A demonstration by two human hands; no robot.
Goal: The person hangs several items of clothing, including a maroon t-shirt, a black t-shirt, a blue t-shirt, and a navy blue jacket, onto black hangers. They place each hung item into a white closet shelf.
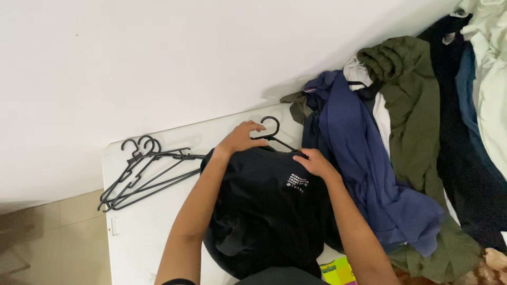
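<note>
Left hand (240, 138) is curled around the neck of a black hanger (274, 138), fingers closed just below its hook. Right hand (316, 162) presses down on the collar end of a black garment (264, 211), fingers bent; whether it grips the hanger arm beneath cannot be told. Most of the hanger is hidden under the cloth. Left of the left hand lie spare black hangers (142, 177) on the white table (132, 232). Right of the right hand, a clothes pile (391, 158), partly cut off
</note>
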